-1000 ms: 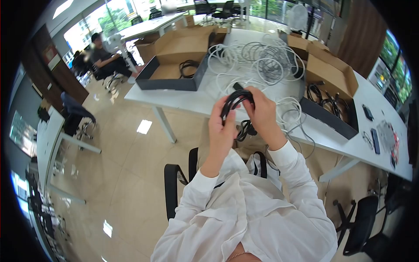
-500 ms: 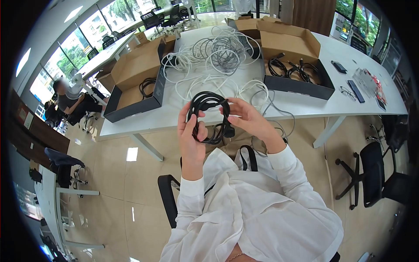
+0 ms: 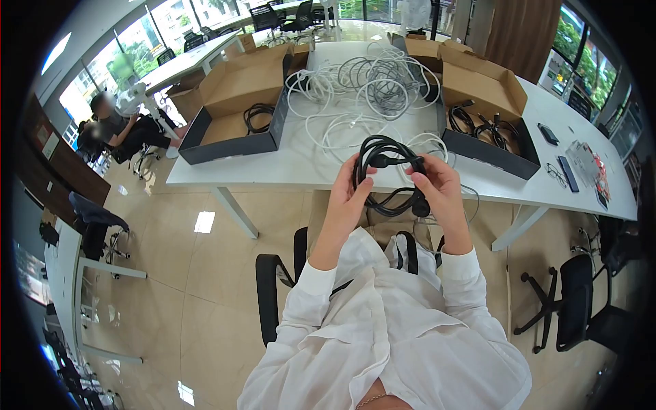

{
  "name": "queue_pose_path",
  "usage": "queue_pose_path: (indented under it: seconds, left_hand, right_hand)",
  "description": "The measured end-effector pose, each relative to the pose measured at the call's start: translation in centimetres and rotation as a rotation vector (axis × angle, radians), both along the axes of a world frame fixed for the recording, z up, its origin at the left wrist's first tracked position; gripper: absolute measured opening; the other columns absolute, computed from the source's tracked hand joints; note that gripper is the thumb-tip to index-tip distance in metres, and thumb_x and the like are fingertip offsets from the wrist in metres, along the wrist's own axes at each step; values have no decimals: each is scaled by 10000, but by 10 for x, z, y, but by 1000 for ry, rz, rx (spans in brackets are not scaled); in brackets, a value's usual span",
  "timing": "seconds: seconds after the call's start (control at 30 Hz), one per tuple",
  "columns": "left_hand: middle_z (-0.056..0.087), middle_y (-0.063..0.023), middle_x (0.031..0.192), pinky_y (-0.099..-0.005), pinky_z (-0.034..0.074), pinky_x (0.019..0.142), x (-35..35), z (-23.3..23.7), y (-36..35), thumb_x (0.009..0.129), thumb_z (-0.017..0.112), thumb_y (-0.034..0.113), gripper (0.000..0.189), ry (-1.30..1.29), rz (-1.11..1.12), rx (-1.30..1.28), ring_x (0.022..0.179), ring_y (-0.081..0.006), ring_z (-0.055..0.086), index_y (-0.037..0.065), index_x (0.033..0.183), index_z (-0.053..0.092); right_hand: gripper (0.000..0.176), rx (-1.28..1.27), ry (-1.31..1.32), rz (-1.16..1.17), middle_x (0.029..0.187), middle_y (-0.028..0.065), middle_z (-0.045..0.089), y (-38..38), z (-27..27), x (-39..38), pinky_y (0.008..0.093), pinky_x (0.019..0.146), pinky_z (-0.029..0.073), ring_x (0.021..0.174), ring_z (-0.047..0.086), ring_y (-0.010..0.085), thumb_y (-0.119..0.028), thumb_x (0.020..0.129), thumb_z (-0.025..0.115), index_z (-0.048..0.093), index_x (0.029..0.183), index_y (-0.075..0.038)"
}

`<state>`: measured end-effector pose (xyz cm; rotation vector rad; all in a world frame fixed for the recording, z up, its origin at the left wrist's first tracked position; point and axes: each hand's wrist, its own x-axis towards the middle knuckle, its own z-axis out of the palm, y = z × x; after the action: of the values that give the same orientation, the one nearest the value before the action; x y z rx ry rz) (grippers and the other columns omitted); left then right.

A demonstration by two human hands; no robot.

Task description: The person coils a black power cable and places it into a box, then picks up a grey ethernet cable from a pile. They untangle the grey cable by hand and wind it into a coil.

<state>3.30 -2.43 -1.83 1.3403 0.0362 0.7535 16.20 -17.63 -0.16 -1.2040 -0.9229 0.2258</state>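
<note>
A coiled black power cable (image 3: 388, 145) is held up between both hands at the front edge of the table. My left hand (image 3: 350, 193) grips the left side of the loops, thumb in front. On the opposite side, my right hand (image 3: 441, 186) closes round the coil near a black plug end (image 3: 420, 207). Beyond the coil lies a tangle of white and grey cables (image 3: 383, 82). To the left stands an open cardboard box (image 3: 229, 147) with a coiled black cable (image 3: 258, 117) inside. Another open box (image 3: 488, 162) to the right holds several black cables (image 3: 497, 130).
On the right of the white table (image 3: 321, 171) lie a phone (image 3: 567, 173), a dark device (image 3: 547, 133), glasses (image 3: 555, 175) and a plastic bag (image 3: 585, 164). A person (image 3: 123, 126) sits at the far left. Office chairs (image 3: 574, 301) stand right of me.
The view has shifted, so the table appears farther left-tilted and the boxes further right. My right hand has gone from fingertips on the coil to a fuller grip; the left keeps holding it.
</note>
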Motion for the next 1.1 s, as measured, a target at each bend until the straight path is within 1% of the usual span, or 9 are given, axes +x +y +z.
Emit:
queue_pose_path:
  seconds: [0.07,0.17,0.3,0.37,0.5,0.6,0.8,0.93,1.1]
  left_hand:
    - [534,-60,1253,-228,421,795,2,-8,2,949,577,105,473,33,104,76,993,-90,499,15,1389,431]
    - [526,-51,1243,-206,420,749,-12,-5,7,954,583,142,458,160,337,311,985,-79,507,13,1374,453]
    - [618,-60,1030,-212,449,629,-41,19,10,972,576,275,427,196,-118,-157,759,-83,572,26,1314,511]
    - [631,-54,937,-212,447,571,-42,16,6,969,579,315,387,187,-82,-126,669,-82,573,28,1227,543]
    - [643,-56,816,-207,411,439,-41,17,2,922,653,348,380,275,121,-74,551,-77,566,3,1048,557]
    - [646,-63,795,-206,410,392,-36,5,3,913,666,311,354,218,299,-73,500,-86,573,-4,1020,547]
    - [645,-67,810,-216,473,434,-40,1,10,921,656,235,314,130,312,-294,578,-111,636,-2,1095,544]
    - [645,-31,863,-232,504,542,-42,7,30,949,599,185,227,58,267,-299,667,-111,641,28,1110,568]
    - [692,-103,908,-232,541,583,-51,24,89,946,610,174,231,95,492,-200,681,-133,662,23,1117,578]
  right_hand:
    - [304,5,-41,-60,963,53,683,1,0,-4,248,782,476,857,614,106,-63,849,709,635,1133,14]
    - [274,-96,-364,-316,907,34,671,2,4,-8,284,792,466,836,599,160,-50,785,746,687,1053,-39]
    - [272,-127,-975,-547,880,-1,637,16,17,-23,376,887,420,880,560,206,-60,695,726,724,961,-117]
    - [281,-132,-1259,-618,889,-21,626,24,16,-26,418,937,390,916,545,209,-74,671,697,728,941,-147]
    - [284,-49,-1330,-594,938,-48,619,36,9,-37,439,964,362,933,523,166,-95,654,679,727,923,-172]
    - [258,3,-1416,-536,974,-63,611,45,4,-43,431,978,335,946,500,152,-147,660,677,721,912,-179]
    - [256,130,-1566,-473,1004,-77,601,67,9,-32,423,989,302,967,487,129,-173,688,682,698,941,-205]
    - [290,152,-1579,-475,1045,-82,582,84,13,-32,431,1025,270,971,488,116,-196,714,688,678,1002,-225]
    - [323,258,-1460,-621,1118,-52,578,113,-12,-28,420,1005,306,1005,462,179,-168,741,751,684,1041,-267]
